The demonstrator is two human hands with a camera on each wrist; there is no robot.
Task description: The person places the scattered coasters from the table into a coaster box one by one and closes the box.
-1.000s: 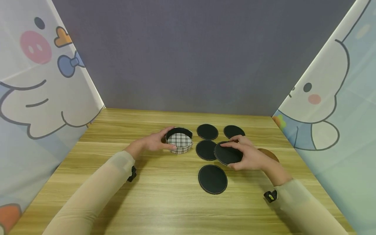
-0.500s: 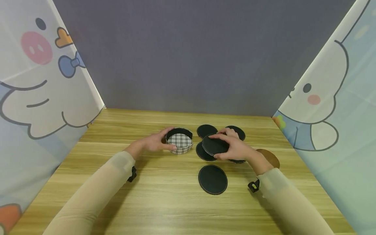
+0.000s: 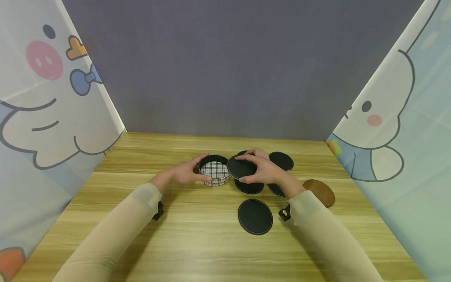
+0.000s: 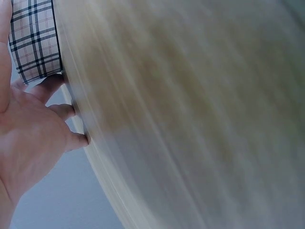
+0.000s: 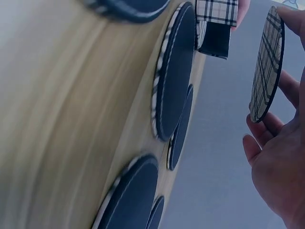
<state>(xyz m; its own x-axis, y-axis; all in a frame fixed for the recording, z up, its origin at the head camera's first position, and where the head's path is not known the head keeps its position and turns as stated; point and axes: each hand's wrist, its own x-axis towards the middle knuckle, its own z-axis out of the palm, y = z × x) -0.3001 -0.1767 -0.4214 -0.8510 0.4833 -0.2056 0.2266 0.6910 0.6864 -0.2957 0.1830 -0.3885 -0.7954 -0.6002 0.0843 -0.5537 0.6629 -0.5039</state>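
Observation:
My left hand point(image 3: 184, 171) holds the round, low-walled coaster holder point(image 3: 215, 170), thumb at its front and fingers behind its left side. The holder is plaid outside and on its floor, with a black inner wall and a gap on the right. My right hand point(image 3: 263, 169) pinches a round black coaster point(image 3: 241, 167) by its edge, beside the holder's right side. In the right wrist view this held coaster point(image 5: 268, 67) shows a plaid underside and is off the table. Beneath the right hand lies another black coaster point(image 3: 249, 187); one more behind is mostly hidden.
On the wooden table point(image 3: 183, 243) lie a near black coaster point(image 3: 255, 216), a far-right one point(image 3: 281, 160) and one partly under the right arm point(image 3: 276, 189). A brown disc point(image 3: 319, 192) lies at the right. A grey panel point(image 3: 225, 70) stands behind, with printed cloth on both sides.
My right hand has carried the black coaster leftward, from over the right-hand coasters to the holder's right side. My left hand and the holder have stayed put.

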